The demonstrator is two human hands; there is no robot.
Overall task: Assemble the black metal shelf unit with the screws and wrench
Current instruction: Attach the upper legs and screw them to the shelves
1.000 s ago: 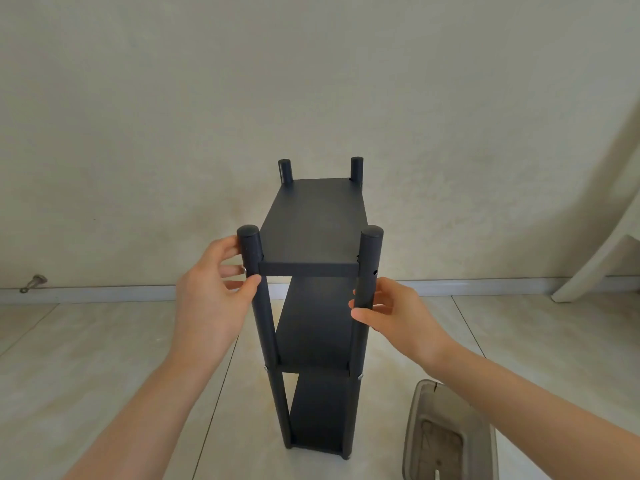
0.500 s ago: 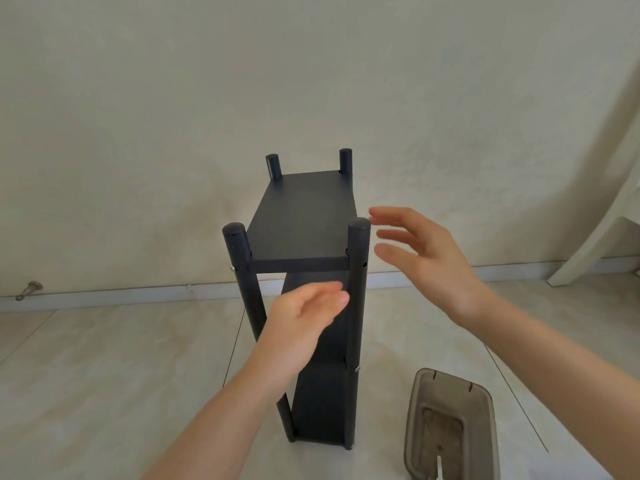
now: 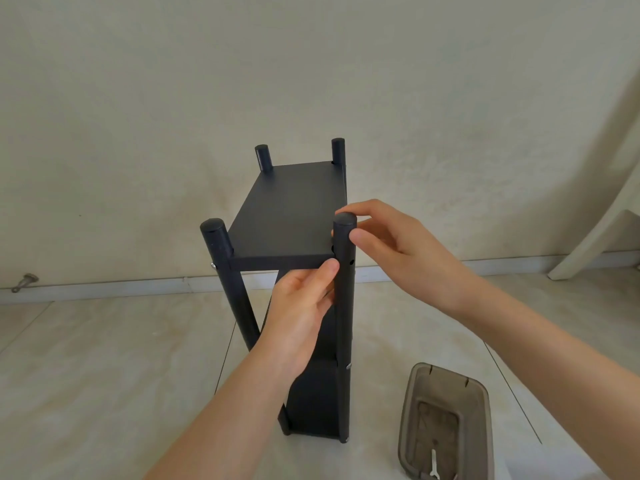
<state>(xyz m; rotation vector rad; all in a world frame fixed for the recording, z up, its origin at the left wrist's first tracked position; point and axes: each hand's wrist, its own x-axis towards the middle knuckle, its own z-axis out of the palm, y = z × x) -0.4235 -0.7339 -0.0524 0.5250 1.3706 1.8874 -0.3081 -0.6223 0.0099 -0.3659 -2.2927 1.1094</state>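
The black shelf unit (image 3: 294,216) is standing upright on the tiled floor (image 3: 104,358) in the middle of the frame, its 4 posts rising a little above the top panel. Both hands are meeting at the near right post (image 3: 344,289).

The left hand (image 3: 299,313) is reaching up from the lower centre, forearm angled toward the upper right, palm turned to the post. Its thumb is pressing against the post just under the front edge of the top panel, and its fingers are disappearing behind the post, so its grip is closing around that post.

The right hand (image 3: 398,247) is coming in from the lower right, wrist bent, hand arched over the post's capped top. Its thumb is touching the post's right side just below the cap, and its forefinger is lying along the far side of the cap: a light pinching grip on the post's top.

A silver screw head (image 3: 213,265) is showing at the near left post. The left forearm is covering much of the middle shelf. A brownish translucent tray (image 3: 446,424) is lying on the floor at lower right, cut off by the bottom edge, with a small pale metal piece (image 3: 433,464) inside, too small to identify.
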